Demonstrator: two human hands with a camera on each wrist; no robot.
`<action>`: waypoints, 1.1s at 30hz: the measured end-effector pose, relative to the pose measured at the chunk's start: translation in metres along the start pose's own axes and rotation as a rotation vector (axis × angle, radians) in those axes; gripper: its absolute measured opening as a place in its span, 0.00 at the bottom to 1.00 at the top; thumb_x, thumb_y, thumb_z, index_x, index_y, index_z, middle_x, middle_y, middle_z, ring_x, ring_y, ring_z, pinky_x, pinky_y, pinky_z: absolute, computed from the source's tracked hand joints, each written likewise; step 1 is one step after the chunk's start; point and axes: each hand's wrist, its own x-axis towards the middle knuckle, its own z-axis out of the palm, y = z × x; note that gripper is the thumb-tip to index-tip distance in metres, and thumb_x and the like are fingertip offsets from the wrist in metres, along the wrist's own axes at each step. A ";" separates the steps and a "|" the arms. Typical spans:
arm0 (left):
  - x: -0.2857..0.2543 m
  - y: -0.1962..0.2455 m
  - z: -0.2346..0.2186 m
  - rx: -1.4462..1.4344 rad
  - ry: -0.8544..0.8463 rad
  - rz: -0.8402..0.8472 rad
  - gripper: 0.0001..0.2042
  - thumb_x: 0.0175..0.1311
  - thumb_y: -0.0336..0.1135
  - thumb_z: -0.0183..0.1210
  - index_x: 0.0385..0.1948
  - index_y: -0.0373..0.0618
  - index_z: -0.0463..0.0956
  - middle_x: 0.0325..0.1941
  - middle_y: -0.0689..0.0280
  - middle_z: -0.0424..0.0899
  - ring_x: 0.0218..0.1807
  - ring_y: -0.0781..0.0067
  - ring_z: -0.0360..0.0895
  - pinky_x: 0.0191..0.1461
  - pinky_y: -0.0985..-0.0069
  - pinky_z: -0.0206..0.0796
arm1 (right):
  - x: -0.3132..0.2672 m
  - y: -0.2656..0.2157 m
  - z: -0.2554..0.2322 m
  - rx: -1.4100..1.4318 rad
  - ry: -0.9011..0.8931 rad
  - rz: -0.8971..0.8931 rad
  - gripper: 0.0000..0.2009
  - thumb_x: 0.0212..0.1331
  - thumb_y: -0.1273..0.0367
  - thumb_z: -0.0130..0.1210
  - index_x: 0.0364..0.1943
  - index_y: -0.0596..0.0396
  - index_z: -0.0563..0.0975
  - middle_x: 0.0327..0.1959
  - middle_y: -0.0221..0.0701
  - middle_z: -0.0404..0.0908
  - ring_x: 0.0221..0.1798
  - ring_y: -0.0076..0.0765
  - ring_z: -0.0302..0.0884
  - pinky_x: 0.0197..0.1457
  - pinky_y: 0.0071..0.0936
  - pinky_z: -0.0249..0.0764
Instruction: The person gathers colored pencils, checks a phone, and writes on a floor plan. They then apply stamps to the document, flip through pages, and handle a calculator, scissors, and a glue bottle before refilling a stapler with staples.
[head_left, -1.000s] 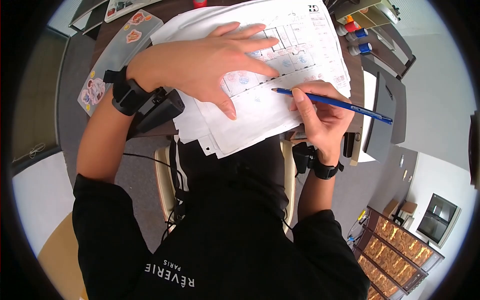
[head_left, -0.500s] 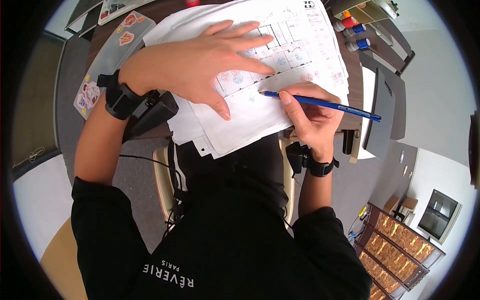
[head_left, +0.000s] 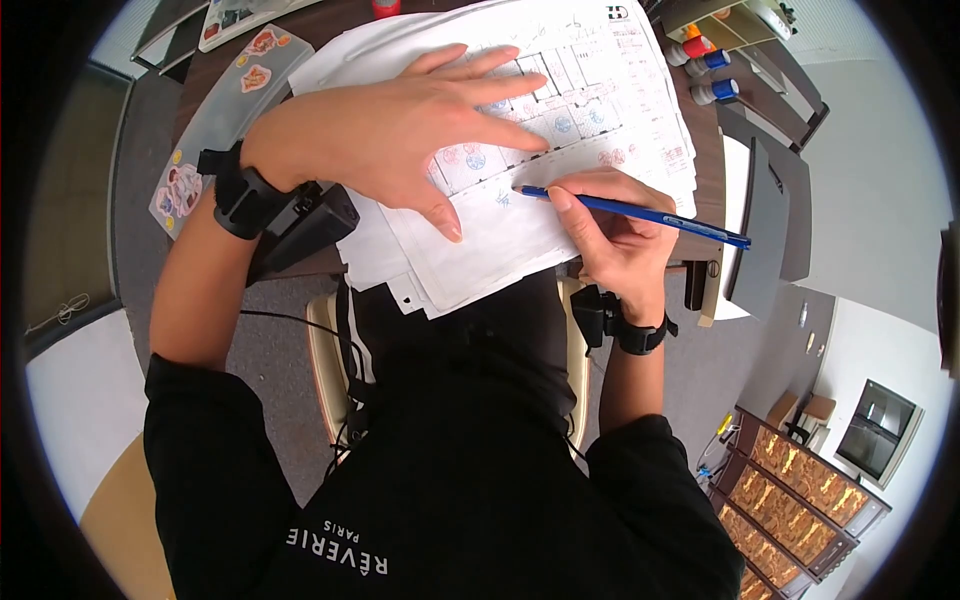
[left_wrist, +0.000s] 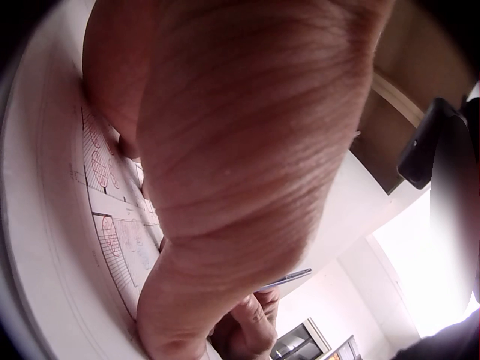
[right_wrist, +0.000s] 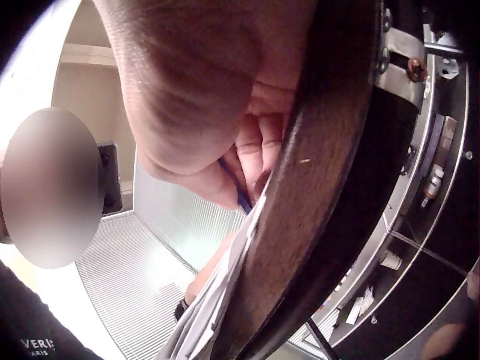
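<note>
In the head view a stack of papers point(head_left: 480, 250) lies on the desk, its top sheet a floor plan with red and blue marks. My left hand point(head_left: 410, 135) rests on the sheet with spread fingers. My right hand point(head_left: 625, 225) pinches a blue pencil point(head_left: 690, 225), whose tip is at the paper below the plan, beside a small blue mark point(head_left: 503, 198). In the left wrist view the left hand point(left_wrist: 232, 165) covers much of the drawing. The right wrist view shows the right hand point(right_wrist: 217, 97) at the desk edge point(right_wrist: 300, 172), with part of the blue pencil point(right_wrist: 238, 187) visible.
A translucent folder with stickers point(head_left: 255, 78) lies left of the papers. Several bottles with red and blue caps point(head_left: 712, 92) stand at the right, near a small shelf point(head_left: 725, 28). A red object point(head_left: 385, 8) sits at the back edge of the papers.
The right hand and pencil have moved left across the sheet. The papers and left hand appear shifted slightly left in the view, with the left fingers still spread.
</note>
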 end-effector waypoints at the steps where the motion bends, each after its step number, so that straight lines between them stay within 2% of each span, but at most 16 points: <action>1: 0.000 0.001 0.000 0.000 0.001 -0.006 0.48 0.27 0.50 0.81 0.65 0.62 0.75 0.82 0.57 0.50 0.84 0.51 0.34 0.82 0.43 0.31 | 0.000 0.000 0.000 0.000 0.001 -0.001 0.04 0.55 0.75 0.69 0.34 0.57 0.86 0.31 0.32 0.88 0.26 0.22 0.80 0.28 0.17 0.72; 13: 0.001 0.003 -0.001 -0.004 -0.007 -0.023 0.48 0.27 0.48 0.82 0.64 0.62 0.76 0.82 0.59 0.50 0.84 0.51 0.34 0.82 0.45 0.30 | 0.001 -0.003 -0.001 -0.048 -0.011 -0.008 0.04 0.55 0.76 0.69 0.34 0.57 0.86 0.30 0.31 0.87 0.24 0.20 0.79 0.26 0.16 0.71; 15: 0.001 0.004 -0.002 -0.008 -0.013 -0.029 0.48 0.27 0.48 0.82 0.64 0.62 0.76 0.82 0.60 0.50 0.84 0.52 0.34 0.82 0.46 0.31 | 0.000 -0.002 -0.001 -0.062 0.027 0.061 0.04 0.55 0.76 0.69 0.34 0.57 0.87 0.29 0.30 0.87 0.23 0.18 0.77 0.25 0.16 0.69; 19: 0.001 0.003 -0.002 -0.005 -0.013 -0.029 0.48 0.27 0.47 0.81 0.64 0.62 0.75 0.82 0.60 0.51 0.84 0.52 0.35 0.82 0.46 0.31 | -0.001 -0.002 0.000 -0.048 0.042 0.088 0.04 0.55 0.75 0.69 0.34 0.57 0.87 0.28 0.29 0.86 0.22 0.17 0.75 0.24 0.15 0.67; 31: 0.001 0.003 -0.003 -0.026 -0.017 -0.025 0.49 0.26 0.47 0.81 0.65 0.62 0.75 0.82 0.61 0.51 0.84 0.53 0.35 0.82 0.46 0.30 | -0.002 0.000 -0.002 -0.027 0.038 0.082 0.03 0.54 0.76 0.69 0.32 0.57 0.86 0.28 0.30 0.86 0.22 0.19 0.76 0.24 0.17 0.67; 33: 0.001 0.004 -0.002 -0.023 -0.013 -0.033 0.49 0.26 0.47 0.81 0.65 0.63 0.75 0.82 0.61 0.51 0.84 0.53 0.35 0.82 0.45 0.30 | -0.001 0.001 -0.001 0.037 0.050 0.002 0.03 0.54 0.77 0.69 0.32 0.57 0.86 0.28 0.31 0.87 0.24 0.21 0.77 0.26 0.17 0.69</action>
